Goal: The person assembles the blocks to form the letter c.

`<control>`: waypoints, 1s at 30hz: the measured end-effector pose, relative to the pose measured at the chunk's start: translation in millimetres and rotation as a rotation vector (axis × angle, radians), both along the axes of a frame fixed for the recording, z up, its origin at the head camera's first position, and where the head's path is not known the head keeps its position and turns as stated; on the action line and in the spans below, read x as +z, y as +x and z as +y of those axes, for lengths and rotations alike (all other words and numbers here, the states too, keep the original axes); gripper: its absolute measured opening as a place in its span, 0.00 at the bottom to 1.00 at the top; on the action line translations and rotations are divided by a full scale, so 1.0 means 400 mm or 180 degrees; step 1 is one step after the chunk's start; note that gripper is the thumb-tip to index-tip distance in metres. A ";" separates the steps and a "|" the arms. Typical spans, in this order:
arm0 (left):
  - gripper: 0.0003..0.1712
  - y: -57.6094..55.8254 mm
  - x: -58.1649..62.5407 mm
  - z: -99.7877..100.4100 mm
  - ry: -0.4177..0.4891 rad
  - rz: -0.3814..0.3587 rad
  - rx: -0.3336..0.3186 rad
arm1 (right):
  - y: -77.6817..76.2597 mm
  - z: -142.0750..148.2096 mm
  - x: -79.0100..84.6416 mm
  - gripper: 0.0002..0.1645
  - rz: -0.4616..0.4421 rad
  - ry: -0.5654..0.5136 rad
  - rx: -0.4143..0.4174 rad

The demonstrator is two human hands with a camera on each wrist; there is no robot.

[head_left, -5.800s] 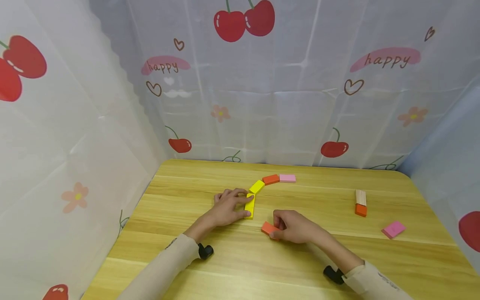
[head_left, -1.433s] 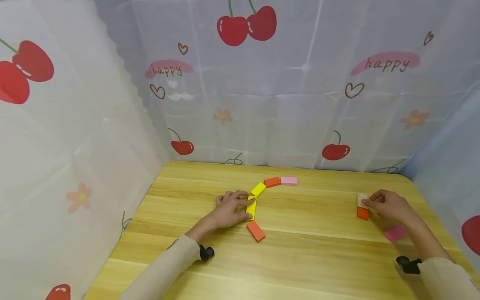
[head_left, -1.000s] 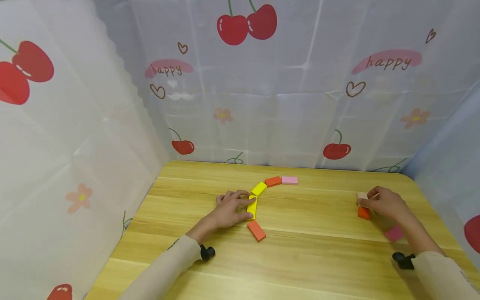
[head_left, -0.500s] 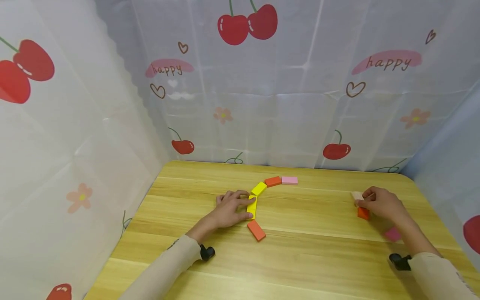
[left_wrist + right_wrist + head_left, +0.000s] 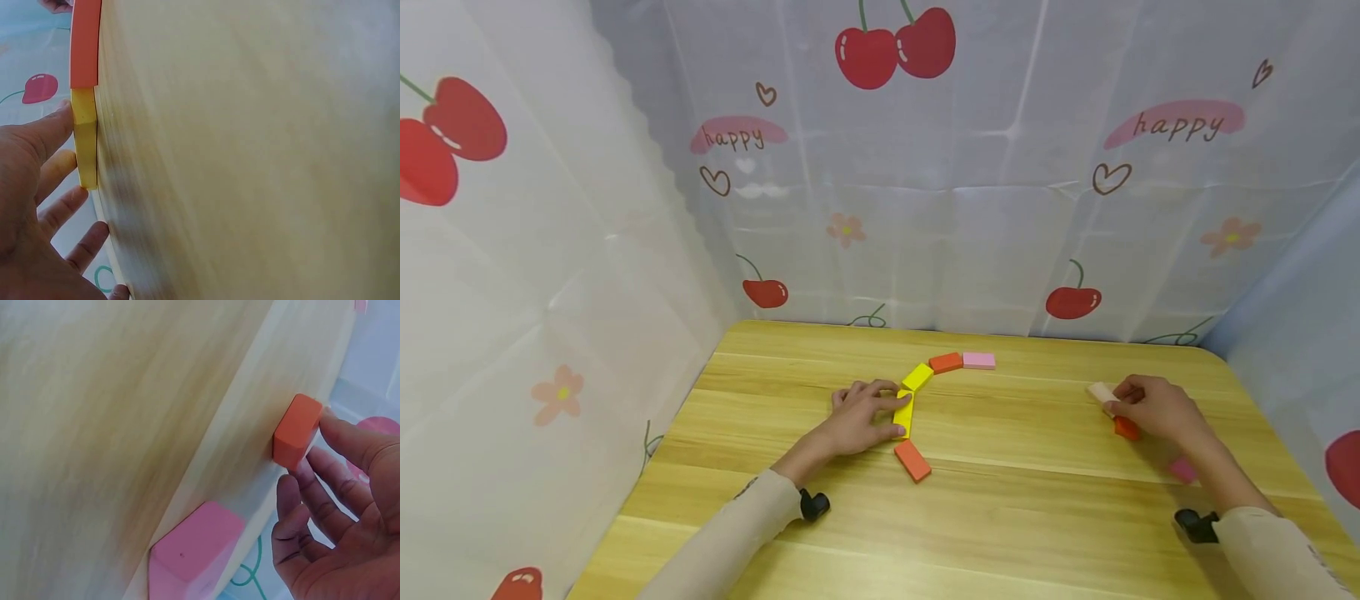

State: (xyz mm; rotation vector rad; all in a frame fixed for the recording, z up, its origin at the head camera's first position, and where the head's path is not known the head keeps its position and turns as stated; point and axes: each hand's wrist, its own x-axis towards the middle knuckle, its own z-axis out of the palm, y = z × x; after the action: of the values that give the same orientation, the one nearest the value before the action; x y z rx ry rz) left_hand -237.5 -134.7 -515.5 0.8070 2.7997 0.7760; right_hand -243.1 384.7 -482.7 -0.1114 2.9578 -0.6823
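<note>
Curved row of blocks on the bench (image 5: 1000, 508), left of centre: light pink block (image 5: 979, 361), orange-red block (image 5: 945, 363), upper yellow block (image 5: 917, 377), lower yellow block (image 5: 903, 415), then coral block (image 5: 913, 461) angled off the near end; can't tell if those last two touch. Left hand (image 5: 867, 419): fingers loosely spread, thumb and index against lower yellow block, not wrapped round it. Right hand (image 5: 1157, 408), well apart on the right: thumb and index closed in a pinch on plain wood block (image 5: 1102, 397), which sits at a slant by red block (image 5: 1126, 429); lifted or on the bench, can't tell. Dark pink block (image 5: 1183, 469) partly hidden by the right arm. Step in hand, my read: fetching another piece for the row. Next move calls for a firm pinch, a lift clear of red block, a carry left, probably to coral block's free end, with the left hand light so lower yellow block doesn't skew
</note>
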 end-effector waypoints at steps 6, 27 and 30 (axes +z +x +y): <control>0.35 0.001 0.000 0.001 -0.0034 -0.0002 -0.0002 | 0.006 -0.020 0.009 0.22 0.0026 -0.0007 0.0057; 0.35 0.002 0.004 0.005 -0.0075 0.0008 0.0005 | 0.035 -0.071 0.007 0.19 -0.0190 -0.0275 0.0089; 0.35 0.003 0.004 0.005 -0.0053 0.0015 0.0012 | 0.043 -0.082 0.005 0.19 -0.0149 -0.0258 0.0109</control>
State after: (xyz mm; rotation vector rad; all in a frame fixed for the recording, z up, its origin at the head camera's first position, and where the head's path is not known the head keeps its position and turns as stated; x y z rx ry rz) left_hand -236.1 -132.8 -513.9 0.8022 2.8088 0.7514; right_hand -225.9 351.8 -480.8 -0.1500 2.8772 -0.7890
